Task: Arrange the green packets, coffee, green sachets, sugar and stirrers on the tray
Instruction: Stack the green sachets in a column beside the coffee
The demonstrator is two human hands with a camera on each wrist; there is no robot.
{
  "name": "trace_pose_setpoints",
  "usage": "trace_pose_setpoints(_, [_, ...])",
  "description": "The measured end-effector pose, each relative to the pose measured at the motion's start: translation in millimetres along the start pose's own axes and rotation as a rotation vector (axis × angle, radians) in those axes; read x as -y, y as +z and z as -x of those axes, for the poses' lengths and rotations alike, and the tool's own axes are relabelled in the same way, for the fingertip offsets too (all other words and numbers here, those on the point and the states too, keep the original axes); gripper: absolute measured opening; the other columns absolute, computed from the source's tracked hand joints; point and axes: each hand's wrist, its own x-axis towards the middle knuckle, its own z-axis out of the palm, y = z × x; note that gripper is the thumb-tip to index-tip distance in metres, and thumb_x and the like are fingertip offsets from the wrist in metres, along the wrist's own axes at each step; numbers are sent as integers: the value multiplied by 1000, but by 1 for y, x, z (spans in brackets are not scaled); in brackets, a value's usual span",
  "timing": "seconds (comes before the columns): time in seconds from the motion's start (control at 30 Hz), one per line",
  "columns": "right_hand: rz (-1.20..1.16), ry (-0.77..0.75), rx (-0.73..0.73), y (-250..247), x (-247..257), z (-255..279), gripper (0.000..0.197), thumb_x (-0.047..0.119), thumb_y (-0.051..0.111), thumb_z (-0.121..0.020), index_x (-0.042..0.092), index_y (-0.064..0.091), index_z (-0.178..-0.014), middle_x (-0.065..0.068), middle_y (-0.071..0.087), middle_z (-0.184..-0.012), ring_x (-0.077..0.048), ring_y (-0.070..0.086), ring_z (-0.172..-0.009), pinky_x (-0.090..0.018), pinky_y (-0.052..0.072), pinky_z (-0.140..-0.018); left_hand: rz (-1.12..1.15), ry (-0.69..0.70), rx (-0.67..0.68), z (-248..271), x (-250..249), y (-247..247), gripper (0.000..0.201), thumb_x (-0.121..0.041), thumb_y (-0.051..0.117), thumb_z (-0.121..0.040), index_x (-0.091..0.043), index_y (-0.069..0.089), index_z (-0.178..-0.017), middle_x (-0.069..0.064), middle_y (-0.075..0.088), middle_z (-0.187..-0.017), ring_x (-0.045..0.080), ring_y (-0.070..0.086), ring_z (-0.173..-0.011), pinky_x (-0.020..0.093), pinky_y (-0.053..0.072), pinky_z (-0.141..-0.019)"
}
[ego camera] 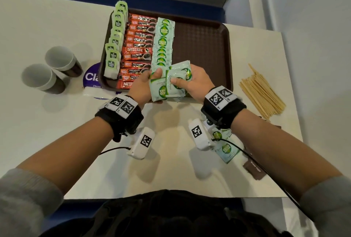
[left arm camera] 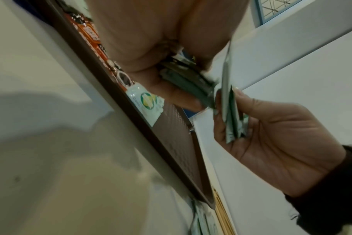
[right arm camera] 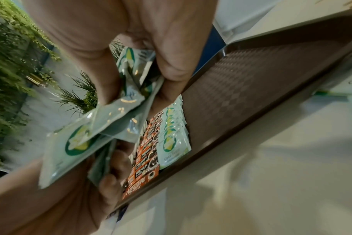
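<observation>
head view: both hands hold a fan of green sachets over the near edge of the tray; left hand and right hand each pinch some. on the tray, far to near, run rows of green packets, coffee and more sachets. stirrers lie right of the tray on the surface.

left wrist view: fingers curl round sachets.

right wrist view: thumb presses on sachets.

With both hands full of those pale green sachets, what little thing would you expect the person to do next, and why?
Probably lay one sachet from the bunch at the near end of the green sachet row on the tray. The left hand and right hand both have a grip on the bunch just over that end, and the row stops short of the tray's near rim. The stirrers lie untouched on the table.
</observation>
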Motion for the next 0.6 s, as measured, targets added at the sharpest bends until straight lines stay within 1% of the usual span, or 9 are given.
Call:
trace_pose_setpoints(0.07, [-13,-7,-23,-4,2,-4,30,4,68,-83,2,60,-112,-12,67,-108,-21,64,-98,-42,51,-93,22,12,-13,-3,-1,-4,11,-25,61,-92,-19,51,-93,6,64,-85,13,64,-52,29,54,-43])
trace_pose_setpoints(0.13, [-24,-11,-24,-3,5,-9,27,5,68,-83,6,61,-108,-11,67,-109,-23,65,-100,-43,51,-93,26,12,10,-5,-2,-6,19,-16,64,-90,-15,52,-105,6,67,-93,17,66,-59,31,57,-48])
trace_pose_setpoints(0.23, [0,20,-24,3,6,-19,27,8,71,-81,17,57,-103,-9,67,-111,-25,64,-104,-47,49,-95,164,-104,32,-4,-9,-5,31,-39,48,-96,-18,59,-116,6,72,-99,25,70,-74,31,56,-51])
trace_pose_setpoints(0.3, [33,51,-37,8,6,-23,33,12,71,-80,16,53,-108,-8,66,-112,-23,63,-104,-47,49,-95,318,-191,84,-3,-14,-8,49,-55,33,-96,-23,64,-114,6,73,-100,24,71,-81,30,57,-53])
trace_pose_setpoints(0.37, [49,74,-36,13,9,-25,38,13,69,-82,13,47,-113,-7,64,-113,-23,63,-104,-45,50,-94,370,-183,143,-1,-18,-11,59,-63,25,-94,-25,65,-114,3,74,-100,20,72,-82,30,58,-56])
trace_pose_setpoints(0.4, [55,81,-31,16,10,-26,40,13,68,-84,12,44,-116,-7,64,-113,-23,63,-103,-44,50,-94,361,-158,148,-1,-19,-12,56,-62,29,-94,-24,64,-116,2,74,-99,18,72,-82,29,58,-56])
trace_pose_setpoints(0.5, [96,95,15,23,15,-27,45,15,61,-89,8,36,-126,-11,61,-114,-27,62,-103,-47,49,-94,307,-99,130,-1,-16,-15,41,-39,48,-96,-19,53,-132,-3,73,-92,12,71,-75,27,57,-51])
trace_pose_setpoints(0.57, [154,61,65,28,17,-28,41,15,57,-92,8,39,-128,-14,58,-121,-29,58,-109,-46,45,-98,308,-77,135,-3,-15,-18,39,-33,49,-97,-22,48,-134,-4,71,-94,11,71,-74,28,58,-51])
trace_pose_setpoints(0.6, [202,28,76,30,17,-29,39,16,56,-92,8,43,-129,-14,55,-124,-28,55,-113,-42,43,-101,314,-68,144,-3,-15,-19,36,-32,48,-98,-23,48,-132,-5,70,-94,11,71,-74,28,59,-53])
